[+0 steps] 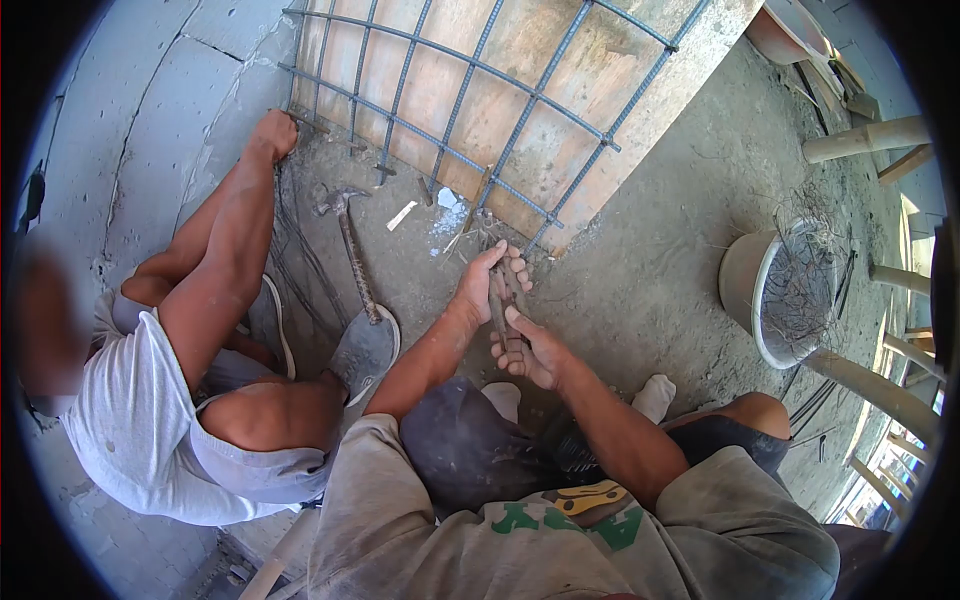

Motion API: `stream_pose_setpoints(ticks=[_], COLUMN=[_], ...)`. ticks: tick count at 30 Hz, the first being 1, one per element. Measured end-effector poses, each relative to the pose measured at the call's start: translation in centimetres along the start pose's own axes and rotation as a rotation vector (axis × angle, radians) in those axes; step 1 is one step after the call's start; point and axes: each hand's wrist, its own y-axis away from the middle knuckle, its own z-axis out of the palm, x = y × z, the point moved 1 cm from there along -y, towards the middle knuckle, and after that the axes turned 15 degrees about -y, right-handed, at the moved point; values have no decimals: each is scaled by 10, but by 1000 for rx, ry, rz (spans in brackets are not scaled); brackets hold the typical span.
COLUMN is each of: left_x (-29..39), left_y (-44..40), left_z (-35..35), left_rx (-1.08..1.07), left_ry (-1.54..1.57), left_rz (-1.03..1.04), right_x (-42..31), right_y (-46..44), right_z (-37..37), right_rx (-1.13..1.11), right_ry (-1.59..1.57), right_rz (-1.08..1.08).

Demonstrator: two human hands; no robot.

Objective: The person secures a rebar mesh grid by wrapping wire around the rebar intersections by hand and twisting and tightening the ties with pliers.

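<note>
My left hand (488, 283) is closed around dusty pincers (500, 312) near the lower edge of the steel bar grid (535, 97). Against the lower part of the handles, the fingers of my right hand (530, 350) are curled in a grip. The tool's head lies near a bar end and some thin wire, where its details are hard to make out. Behind the grid is a wooden panel (655, 130). A small patch of pale blue-white fragments (449, 213) lies on the ground just beyond my left hand.
A co-worker (150, 430) crouches at left, one hand (275, 135) by the grid's corner. A hammer (350, 245) lies between us, its handle against a sandal (370, 355). At right, a bucket (740, 280) holds tangled wire, near wooden poles (865, 140). A block wall (110, 110) stands at left.
</note>
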Motion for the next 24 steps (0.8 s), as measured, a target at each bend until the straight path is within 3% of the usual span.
stream_pose_setpoints(ticks=[1, 4, 7, 10, 13, 16, 19, 22, 24], left_x=[-1, -4, -2, 3, -3, -8, 14, 12, 11], left_y=[-1, -5, -5, -2, -11, -16, 5, -3, -8], left_z=[1, 8, 14, 17, -2, -16, -8, -4, -5], left_rx=[23, 189, 307, 436, 374, 414, 241, 59, 5], left_ry=[-3, -105, -259, -494, -806, -751, -418, -198, -121], left_rz=[-7, -49, -50, -70, -119, -3, -38, -1, -2], right_x=[0, -5, -9, 4, 13, 1, -6, -13, -15], right_y=[6, 18, 5, -30, -54, -29, -32, -22, -23], right_z=[1, 12, 15, 11, -3, 2, -19, -13, -12], right_rx=[137, 368, 416, 565, 580, 269, -155, -483, -391], right_ry=[110, 485, 867, 1039, 1222, 632, 102, -144, -20], right_rz=[2, -287, -298, -311, -346, -155, 88, 235, 205])
